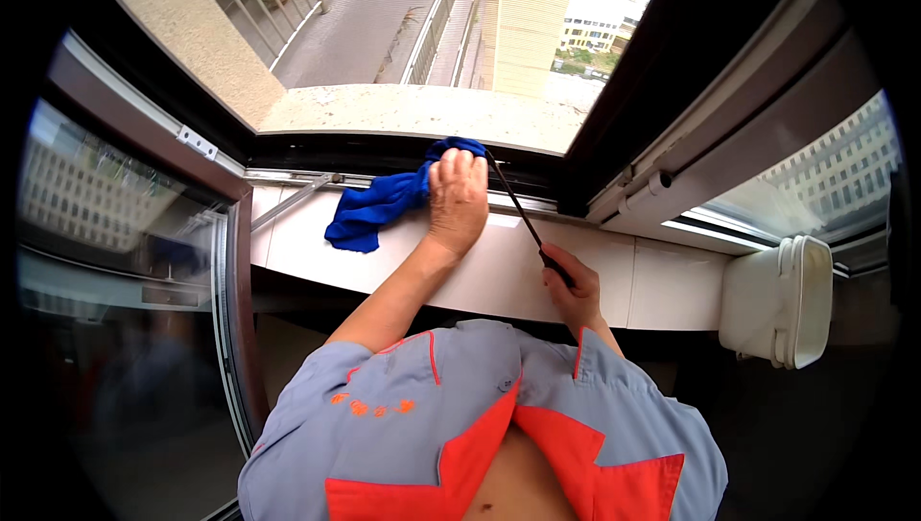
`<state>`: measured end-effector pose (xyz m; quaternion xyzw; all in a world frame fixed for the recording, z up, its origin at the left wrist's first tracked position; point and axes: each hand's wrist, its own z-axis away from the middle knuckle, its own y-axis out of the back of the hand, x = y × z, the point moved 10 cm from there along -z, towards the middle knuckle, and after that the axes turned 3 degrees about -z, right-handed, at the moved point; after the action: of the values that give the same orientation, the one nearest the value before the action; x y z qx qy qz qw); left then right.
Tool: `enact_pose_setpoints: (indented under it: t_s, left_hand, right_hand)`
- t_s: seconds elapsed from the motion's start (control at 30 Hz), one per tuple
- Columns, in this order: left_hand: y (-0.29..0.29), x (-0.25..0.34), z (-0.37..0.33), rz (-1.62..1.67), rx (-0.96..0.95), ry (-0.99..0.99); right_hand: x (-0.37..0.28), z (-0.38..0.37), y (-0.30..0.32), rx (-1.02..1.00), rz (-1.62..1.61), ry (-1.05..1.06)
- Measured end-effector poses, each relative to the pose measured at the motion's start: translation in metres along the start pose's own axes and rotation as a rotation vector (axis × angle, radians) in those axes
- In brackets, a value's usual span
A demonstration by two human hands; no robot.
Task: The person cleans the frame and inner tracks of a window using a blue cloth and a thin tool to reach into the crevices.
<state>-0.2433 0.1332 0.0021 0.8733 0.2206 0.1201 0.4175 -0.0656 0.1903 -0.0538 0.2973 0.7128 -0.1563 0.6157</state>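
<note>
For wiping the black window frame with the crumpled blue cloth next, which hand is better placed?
Probably the left hand: it is on the cloth, at the frame. The right hand is farther back, holding a thin black rod.

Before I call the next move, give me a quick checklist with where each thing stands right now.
1. Left hand on the blue cloth: ok, it presses the bunched end at the window frame.
2. Right hand on the thin tool: ok, fingers closed around its black handle.
3. Tool tip in sight: cannot tell, its far end meets the bunched cloth.
4. Cloth free of the metal bar: cannot tell, the loose end lies close beside it.
5. White bucket apart from both hands: ok, it is off at the far right.
6. Bucket firmly seated: cannot tell, its base is not clearly shown.
</note>
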Motion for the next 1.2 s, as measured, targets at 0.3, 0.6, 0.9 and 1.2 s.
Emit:
enact_pose_setpoints:
  t_s: [0.3, 0.6, 0.9, 1.2]
  left_hand:
    - [-0.042, 0.133, -0.001, -0.196, -0.068, -0.476]
    - [-0.023, 0.097, -0.002, 0.23, -0.019, -0.352]
    - [0.019, 0.069, -0.001, 0.272, 0.05, -0.419]
    - [0.099, -0.045, 0.01, 0.675, 0.102, 0.072]
  right_hand:
    - [-0.021, 0.046, 0.06, 0.226, 0.1, 0.151]
    - [0.006, 0.063, 0.072, 0.243, -0.023, 0.024]
    - [-0.001, 0.049, 0.066, 0.206, -0.027, 0.088]
    - [-0.007, 0.035, 0.065, 0.19, -0.005, 0.165]
